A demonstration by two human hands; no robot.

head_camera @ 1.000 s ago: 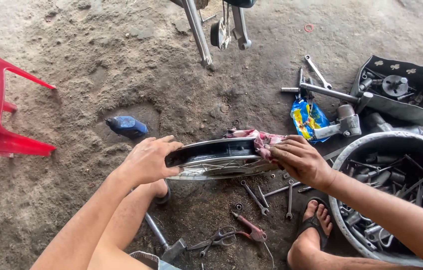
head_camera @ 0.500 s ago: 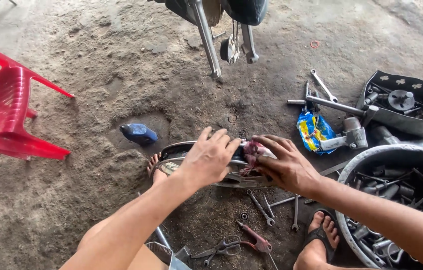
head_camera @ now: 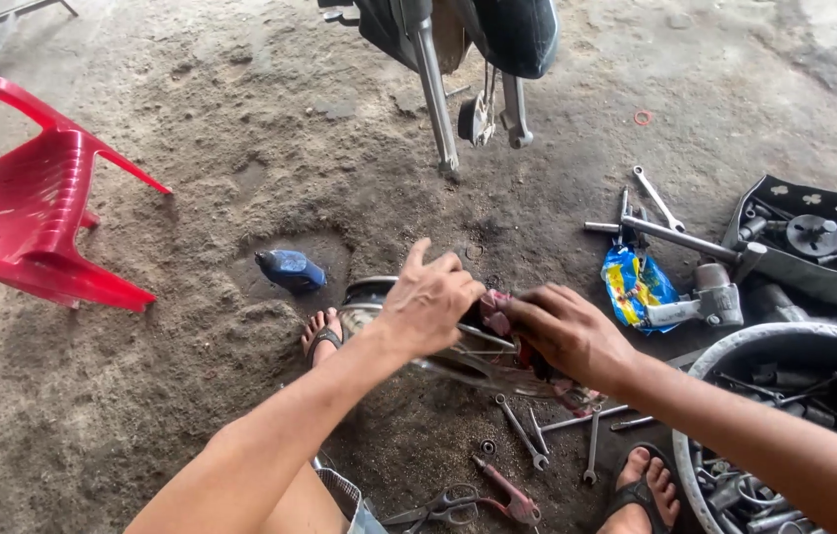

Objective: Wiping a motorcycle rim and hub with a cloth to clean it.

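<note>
You are reaching your left hand (head_camera: 430,299) forward with the arm stretched out, and its fingers are curling down over the top of the shiny metal wheel rim (head_camera: 458,358) lying on the dirt ground (head_camera: 240,178) between your feet. Your right hand (head_camera: 562,331) is coming in from the right side, pinching a pink rag (head_camera: 495,311) tight against the rim, just beside your left hand.

A single head-worn camera looks steeply down and forward from a person crouched low over the dirt floor (head_camera: 191,396). It sits close: both forearms run in from the bottom edge, the left hand (head_camera: 428,302) and right hand (head_camera: 567,331) near the middle. A red chair (head_camera: 33,218) marks the left edge, a round metal basin (head_camera: 784,435) the lower right.
</note>
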